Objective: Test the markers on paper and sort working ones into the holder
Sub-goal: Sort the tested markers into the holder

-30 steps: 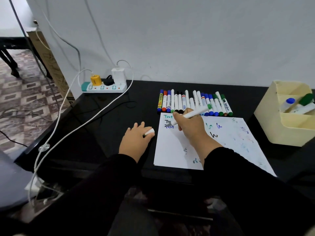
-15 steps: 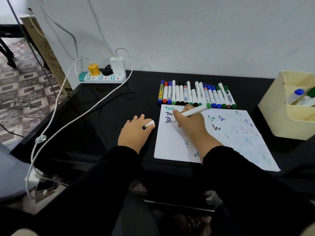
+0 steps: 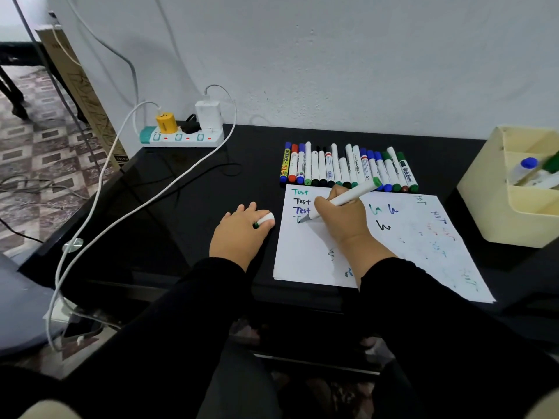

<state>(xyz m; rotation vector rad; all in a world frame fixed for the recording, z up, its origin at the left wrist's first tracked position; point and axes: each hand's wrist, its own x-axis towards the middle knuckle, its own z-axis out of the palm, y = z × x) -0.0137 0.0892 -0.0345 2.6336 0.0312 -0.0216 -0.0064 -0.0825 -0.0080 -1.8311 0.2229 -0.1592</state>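
— So which step is this?

— Testing, by the look of it. The right hand has its fingers curled round a white marker, tip down on the paper at the frame's centre, just under three lines reading "Test". A fourth line seems barely begun.

— And the left hand?

— It rests on the dark surface just left of the sheet, fingers pinching the cap, which is white with a dark end.

— What does the next move call for?

— I'd judge: finish the stroke, read whether the ink shows, bring cap and marker together, then carry it to the holder at the right edge if it works. That cream holder already has a few markers in its upper compartment, one with a blue cap; they are blurred.

— Anything in the way?

— The row of markers lies just above the paper, touching one another, so a sweeping sleeve could scatter them. Further off, upper left, a power strip with chargers and a white cable trailing over the surface edge, well apart from the work
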